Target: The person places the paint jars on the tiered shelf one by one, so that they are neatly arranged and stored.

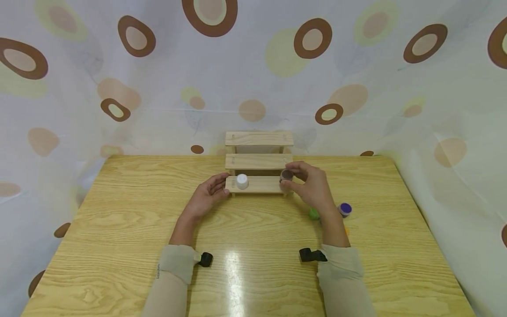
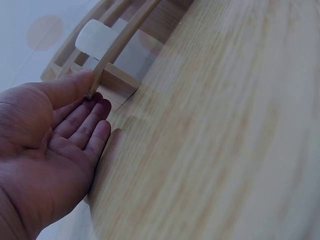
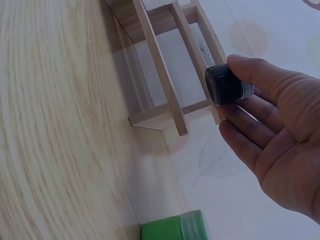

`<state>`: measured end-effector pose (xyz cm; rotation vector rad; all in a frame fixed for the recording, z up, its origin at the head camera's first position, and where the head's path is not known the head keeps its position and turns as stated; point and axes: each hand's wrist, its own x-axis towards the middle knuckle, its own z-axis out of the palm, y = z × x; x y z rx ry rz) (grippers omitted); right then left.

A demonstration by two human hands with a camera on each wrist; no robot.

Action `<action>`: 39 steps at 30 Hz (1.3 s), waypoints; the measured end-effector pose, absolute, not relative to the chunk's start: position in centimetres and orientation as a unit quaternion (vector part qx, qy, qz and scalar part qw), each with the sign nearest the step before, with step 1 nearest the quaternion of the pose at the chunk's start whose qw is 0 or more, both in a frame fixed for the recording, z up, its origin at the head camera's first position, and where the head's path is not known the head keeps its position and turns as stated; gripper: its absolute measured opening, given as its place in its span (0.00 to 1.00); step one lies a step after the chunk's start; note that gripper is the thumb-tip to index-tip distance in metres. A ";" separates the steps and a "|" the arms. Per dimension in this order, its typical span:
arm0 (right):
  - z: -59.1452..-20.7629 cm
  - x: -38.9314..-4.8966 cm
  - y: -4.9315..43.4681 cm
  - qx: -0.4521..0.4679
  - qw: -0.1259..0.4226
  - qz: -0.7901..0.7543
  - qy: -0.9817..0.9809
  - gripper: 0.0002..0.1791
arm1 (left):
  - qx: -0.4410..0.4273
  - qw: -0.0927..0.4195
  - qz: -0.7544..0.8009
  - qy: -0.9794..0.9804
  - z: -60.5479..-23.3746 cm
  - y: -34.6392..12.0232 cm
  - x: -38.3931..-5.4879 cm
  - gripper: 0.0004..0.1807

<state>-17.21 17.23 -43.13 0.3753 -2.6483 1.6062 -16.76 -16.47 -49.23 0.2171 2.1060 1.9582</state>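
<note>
A small three-step wooden rack [image 1: 259,161] stands at the back of the table. My left hand [image 1: 207,196] holds the left end of its lowest step, thumb on the board's edge in the left wrist view and fingers [image 2: 82,125] curled beside and below it. A small white pot [image 1: 242,181] sits on that step near the left end. Over the right end of the same step, my right hand [image 1: 310,182] pinches a small dark paint pot [image 3: 225,85] between thumb and fingers. The pot is tilted in the right wrist view, held close to the rack's boards.
Near my right forearm, on the table [image 1: 119,220], are a green pot [image 1: 314,214] and a pot with a purple top [image 1: 345,209]. A bit of orange [image 1: 347,230] shows from behind the forearm. Patterned cloth [image 1: 253,66] hangs behind the rack and at both sides.
</note>
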 end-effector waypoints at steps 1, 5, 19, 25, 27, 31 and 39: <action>-43.2 -17.2 17.1 0.121 0.010 0.516 -0.848 0.25 | 0.075 0.128 0.673 0.725 -49.2 -16.5 -16.7 0.32; -43.4 -17.2 16.7 0.121 0.004 0.521 -0.845 0.26 | 0.073 0.129 0.673 0.725 -49.2 -16.4 -16.7 0.32; -44.9 -17.7 15.5 0.133 -0.003 0.525 -0.841 0.25 | 0.073 0.129 0.671 0.727 -49.3 -16.4 -16.8 0.32; -45.3 -17.8 15.1 0.124 -0.009 0.521 -0.845 0.24 | 0.076 0.130 0.668 0.729 -49.4 -16.5 -16.8 0.32; -45.4 -17.8 15.0 0.126 -0.009 0.518 -0.846 0.24 | 0.076 0.130 0.668 0.728 -49.4 -16.5 -16.8 0.32; -45.5 -17.8 14.9 0.135 -0.005 0.511 -0.849 0.25 | 0.076 0.129 0.670 0.727 -49.3 -16.4 -16.8 0.32; -45.9 -17.9 14.8 0.133 -0.004 0.506 -0.852 0.25 | 0.074 0.128 0.671 0.727 -49.4 -16.4 -16.8 0.32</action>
